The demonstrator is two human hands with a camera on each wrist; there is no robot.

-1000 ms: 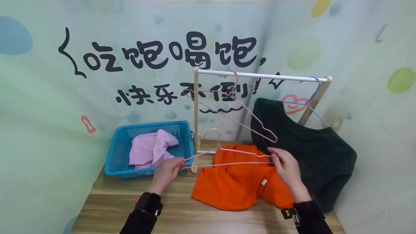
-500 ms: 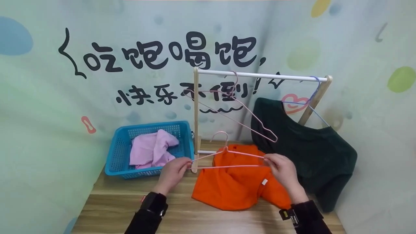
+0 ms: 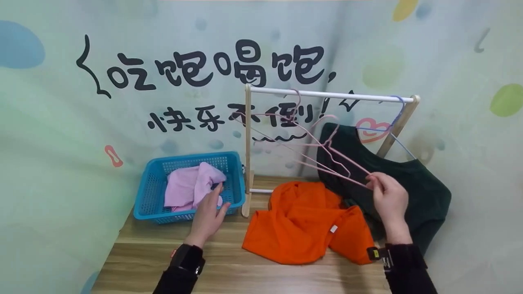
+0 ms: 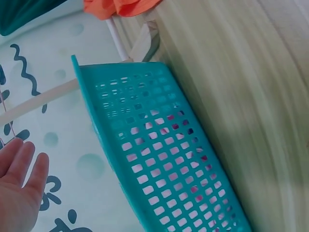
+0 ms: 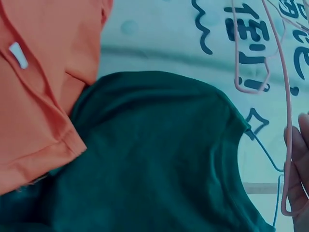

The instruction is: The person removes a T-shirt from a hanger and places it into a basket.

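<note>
My right hand [image 3: 390, 198] pinches one end of a pink wire clothes hanger [image 3: 350, 158], raised in front of the rack with its hook pointing up. In the right wrist view that hanger's end [image 5: 288, 159] lies against the fingers. The left hand [image 3: 207, 216] holds nothing; its fingers are extended at the near right side of the blue basket [image 3: 141, 192], where a folded pink garment [image 3: 184, 188] lies. An orange garment [image 3: 302, 228] is spread on the table below the raised hanger. Behind it, a dark green top [image 3: 408, 192] hangs on a blue hanger [image 3: 397, 114].
A small rack has a white top rail [image 3: 347, 96] and wooden posts [image 3: 247, 143]. Another pink hanger [image 3: 298, 98] hangs from the rail, overlapping the held one in the head view. The wood-grain table [image 3: 229, 265] meets a printed cloth backdrop [image 3: 196, 24].
The left hand has let go of the pink hanger and opened near the basket. My right hand has carried the hanger up and to the right, towards the rack.
</note>
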